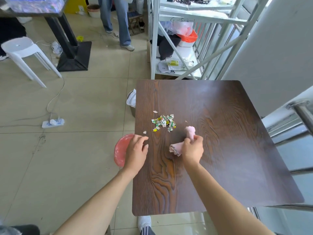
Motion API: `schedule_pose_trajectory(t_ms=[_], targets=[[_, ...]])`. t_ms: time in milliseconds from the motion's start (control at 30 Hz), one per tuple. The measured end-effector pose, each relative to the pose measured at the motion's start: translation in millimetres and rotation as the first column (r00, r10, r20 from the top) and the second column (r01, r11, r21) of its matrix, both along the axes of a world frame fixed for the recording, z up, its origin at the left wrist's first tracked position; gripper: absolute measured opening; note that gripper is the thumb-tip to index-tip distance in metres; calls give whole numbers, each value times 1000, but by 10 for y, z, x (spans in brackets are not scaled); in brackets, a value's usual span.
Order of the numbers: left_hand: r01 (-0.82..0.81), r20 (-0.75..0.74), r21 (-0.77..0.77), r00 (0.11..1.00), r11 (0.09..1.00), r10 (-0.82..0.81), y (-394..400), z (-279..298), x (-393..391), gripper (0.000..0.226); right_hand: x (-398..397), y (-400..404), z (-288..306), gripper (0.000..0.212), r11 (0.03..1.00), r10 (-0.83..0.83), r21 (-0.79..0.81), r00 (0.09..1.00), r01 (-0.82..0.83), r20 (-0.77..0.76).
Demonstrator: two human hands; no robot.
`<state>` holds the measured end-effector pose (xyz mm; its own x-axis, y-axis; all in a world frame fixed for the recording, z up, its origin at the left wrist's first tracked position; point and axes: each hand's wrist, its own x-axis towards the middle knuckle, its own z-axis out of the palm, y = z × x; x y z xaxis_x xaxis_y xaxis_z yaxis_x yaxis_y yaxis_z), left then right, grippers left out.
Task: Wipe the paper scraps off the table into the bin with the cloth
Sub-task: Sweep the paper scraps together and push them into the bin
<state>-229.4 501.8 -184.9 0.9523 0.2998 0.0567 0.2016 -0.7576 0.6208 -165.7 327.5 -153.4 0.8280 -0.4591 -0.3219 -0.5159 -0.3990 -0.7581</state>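
Observation:
A heap of torn paper scraps (164, 123) lies on the dark wooden table (228, 141), left of its middle, with a few stray bits around it. My right hand (193, 150) grips a bunched pink cloth (190, 132) that rests on the table just right of and nearer than the scraps. My left hand (136, 152) hangs over the table's left edge, fingers loosely curled, holding nothing. A grey bin (131, 103) with a white liner stands on the floor by the table's far-left edge, mostly hidden by the tabletop.
A pink round stool (119, 150) sits on the floor under my left hand. A power strip (52, 123) with cables lies further left. White metal shelving (176, 48) stands behind the table, a white stool (22, 48) at far left, and a person's legs (116, 22) beyond.

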Motion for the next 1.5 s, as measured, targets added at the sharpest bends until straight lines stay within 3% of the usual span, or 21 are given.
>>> schedule_pose_trajectory(t_ms=[167,300,667,900,1100,1300,1500], targets=[[41,-56,43,998,998,-39,-1,21,58,39,406,53,-113,35,993,45,-110,998,-50,-44],[58,-34,50,998,997,-56,-18,-4,32,43,553,301,-128,41,988,109,-109,994,-110,-12],[114,-41,98,993,989,-110,-25,-130,95,46,734,797,-125,38,877,469,-118,883,-465,9],[144,-43,184,989,972,-138,-60,-117,90,39,903,145,-15,35,908,312,-323,945,-266,99],[157,-35,184,988,970,-153,-49,-146,90,40,1143,229,-198,41,905,279,-335,960,-262,4],[145,-25,204,989,968,-143,-47,-189,84,39,1239,657,-291,41,811,499,-382,865,-443,56],[154,-45,207,988,966,-148,-34,-193,95,39,1304,862,-342,48,586,762,-457,647,-669,28]])
